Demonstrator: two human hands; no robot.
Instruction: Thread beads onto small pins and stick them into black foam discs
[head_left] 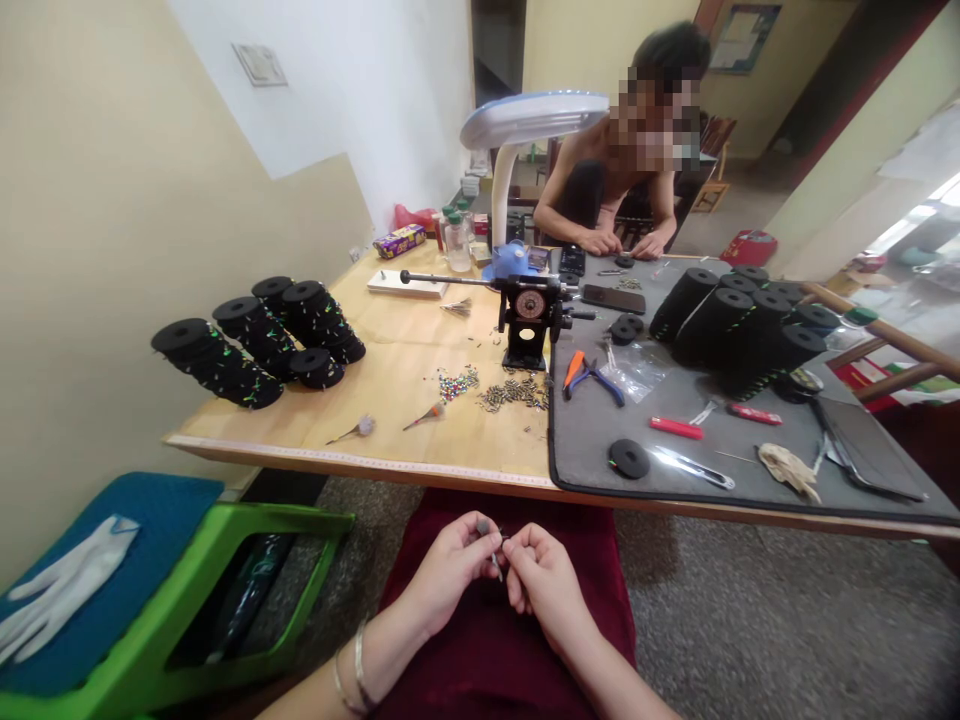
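Note:
My left hand (466,556) is closed in a pinch on a small thin piece with a rounded grey end (482,525), held over the dark red cloth on my lap. Close beside it, my right hand (541,572) has thumb and forefinger pressed together, almost touching the left fingertips. What lies in that right pinch is too small to make out. On the near table edge are two little pointed pieces, one with a grey tuft (364,427) and one orange-banded (433,411). Behind them lie piles of coloured beads (457,384) and small metallic pieces (516,394).
A black hand-cranked winder (529,315) and a lamp (536,118) stand mid-table. Black spools are stacked left (217,365) and right (750,320). Pliers (594,380) lie on the grey mat (517,495). Another person (611,195) works across the table. A green stool (150,640) stands left.

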